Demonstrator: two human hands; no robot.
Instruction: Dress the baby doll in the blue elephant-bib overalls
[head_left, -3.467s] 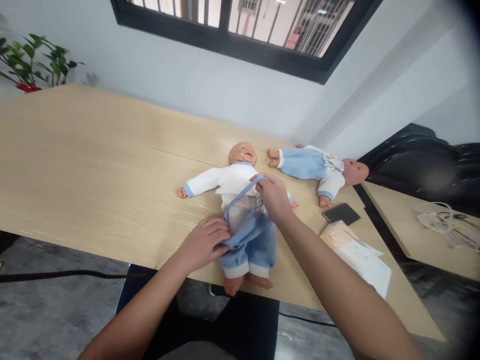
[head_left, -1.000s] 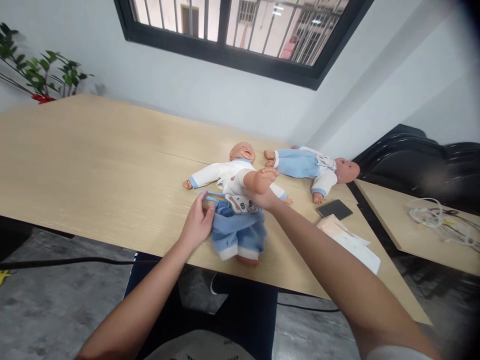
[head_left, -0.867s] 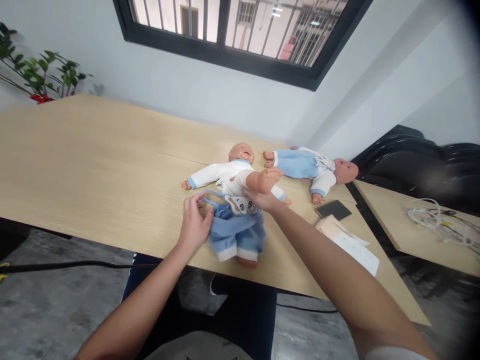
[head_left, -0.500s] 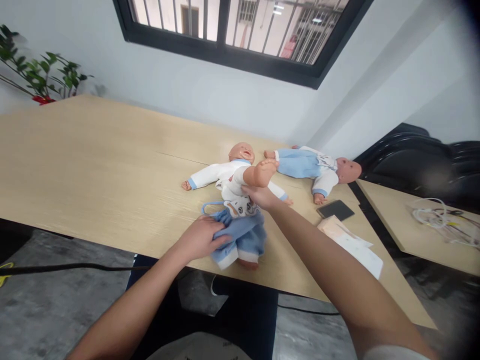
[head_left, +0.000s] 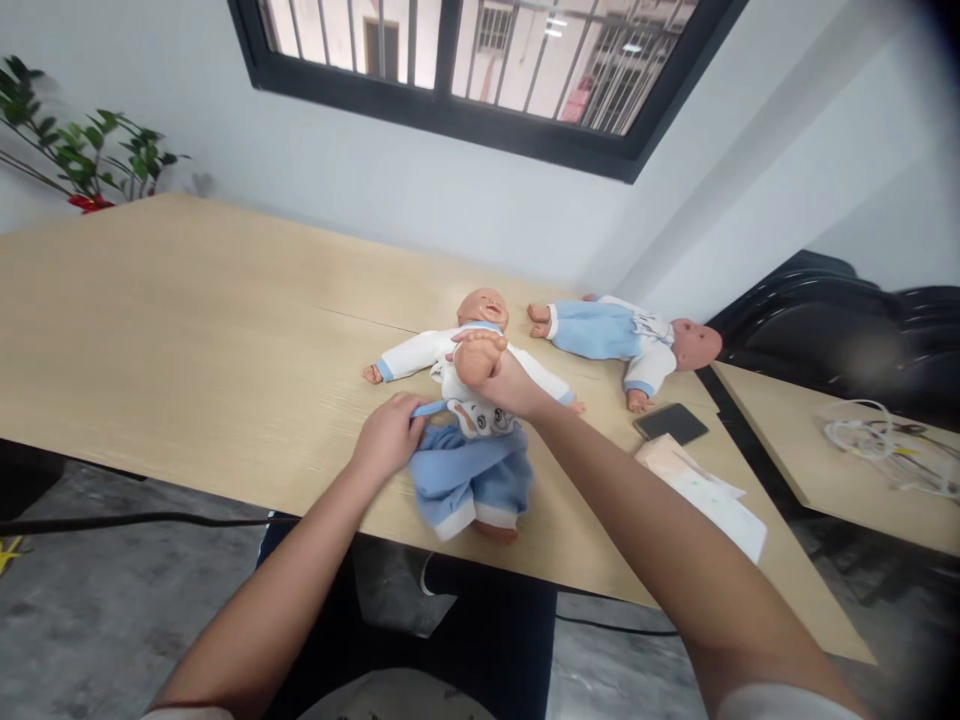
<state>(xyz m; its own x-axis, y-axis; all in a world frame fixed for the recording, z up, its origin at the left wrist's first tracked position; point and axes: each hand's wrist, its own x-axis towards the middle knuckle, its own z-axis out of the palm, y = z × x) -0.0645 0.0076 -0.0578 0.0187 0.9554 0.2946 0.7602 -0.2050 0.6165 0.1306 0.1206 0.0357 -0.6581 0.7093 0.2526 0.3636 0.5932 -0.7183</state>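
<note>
A baby doll point(head_left: 484, 308) lies on its back on the wooden table, head toward the window, in a white top with blue cuffs. Blue doll overalls point(head_left: 469, 470) with white hems cover its lower body on one side; one foot shows at a hem. The doll's other leg is raised, its bare foot point(head_left: 480, 357) up over the chest. My right hand point(head_left: 514, 385) is closed around that raised leg near the ankle. To the left of the doll, my left hand point(head_left: 390, 435) pinches a blue strap point(head_left: 429, 408) of the overalls.
Another doll point(head_left: 600, 328) in blue and white lies at the back right. Nearer are a dark phone point(head_left: 671, 424) and white papers point(head_left: 712, 500). A side table point(head_left: 780, 440) holds cables point(head_left: 862, 430); black chairs point(head_left: 810, 320) stand behind it. A plant point(head_left: 97, 150) is far left.
My left hand has moved up and left from the overalls' cloth to their strap. My right hand has tilted the doll's raised foot left, over its chest.
</note>
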